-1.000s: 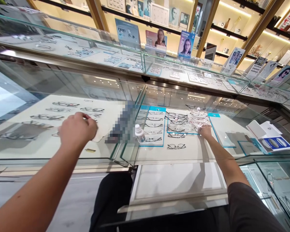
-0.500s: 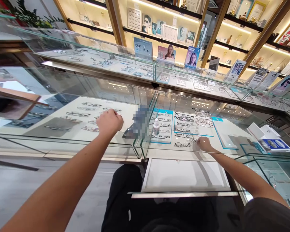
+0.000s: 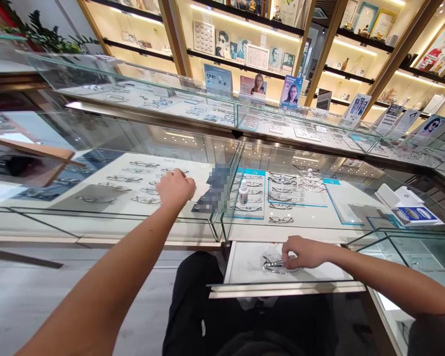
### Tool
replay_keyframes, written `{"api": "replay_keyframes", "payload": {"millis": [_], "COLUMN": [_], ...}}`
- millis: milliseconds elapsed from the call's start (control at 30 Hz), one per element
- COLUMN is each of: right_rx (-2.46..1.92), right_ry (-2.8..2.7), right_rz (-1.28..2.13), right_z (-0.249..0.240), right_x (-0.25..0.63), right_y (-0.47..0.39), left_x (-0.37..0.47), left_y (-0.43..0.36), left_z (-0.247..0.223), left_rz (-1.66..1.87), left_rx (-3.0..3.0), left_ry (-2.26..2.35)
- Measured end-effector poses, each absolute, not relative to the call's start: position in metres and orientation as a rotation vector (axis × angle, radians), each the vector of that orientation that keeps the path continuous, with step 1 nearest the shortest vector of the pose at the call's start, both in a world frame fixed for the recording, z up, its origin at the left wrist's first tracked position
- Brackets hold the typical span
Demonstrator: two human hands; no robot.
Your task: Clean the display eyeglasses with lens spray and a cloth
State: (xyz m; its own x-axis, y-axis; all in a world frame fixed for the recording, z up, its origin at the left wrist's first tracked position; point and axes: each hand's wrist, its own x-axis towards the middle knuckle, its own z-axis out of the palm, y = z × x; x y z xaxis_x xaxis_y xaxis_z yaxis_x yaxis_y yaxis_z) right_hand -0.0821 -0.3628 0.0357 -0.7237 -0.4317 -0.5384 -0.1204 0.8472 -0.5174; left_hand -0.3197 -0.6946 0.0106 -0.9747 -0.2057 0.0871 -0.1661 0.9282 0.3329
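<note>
My right hand is over the pulled-out white drawer, its thumb and fingers pinched on a pair of eyeglasses with folded temples. The glasses are low in the drawer; whether they touch its bottom I cannot tell. My left hand is closed above the glass counter on the left. What its fingers hold, if anything, is hidden. Just right of it lies a dark item, blurred out. A small white bottle stands upright on the counter glass, right of the seam.
Rows of eyeglasses lie under the counter glass. An opened white and blue box sits at the right. A wooden tray is at the left. Behind run another glass showcase and lit shelves. The drawer's front edge is close to my lap.
My right hand has come down from over the counter into the drawer area with the eyeglasses. My left hand stays closed near the same place above the counter. The view has shifted slightly.
</note>
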Motion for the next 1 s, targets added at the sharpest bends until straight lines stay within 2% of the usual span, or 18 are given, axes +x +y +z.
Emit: {"api": "replay_keyframes", "payload": {"millis": [167, 333, 600, 1000], "right_rx": [-0.641, -0.565, -0.194, -0.111], "right_ry": [2.531, 2.841, 2.994, 2.972], "right_rz": [-0.724, -0.522, -0.070, 0.008], "right_z": [0.108, 0.133, 0.109, 0.058], "right_x": [-0.101, -0.170, -0.295, -0.346], "right_y": [-0.365, -0.346, -0.315, -0.295], "left_x": [-0.321, -0.319, -0.316, -0.311], "left_y": [-0.696, -0.697, -0.699, -0.700], "left_z": [0.010, 0.010, 0.007, 0.004], "left_rz": [-0.475, -0.469, -0.483, -0.461], "left_rx": [0.303, 0.286, 0.286, 0.314], "left_ry": [-2.981, -2.991, -2.970, -2.948]}}
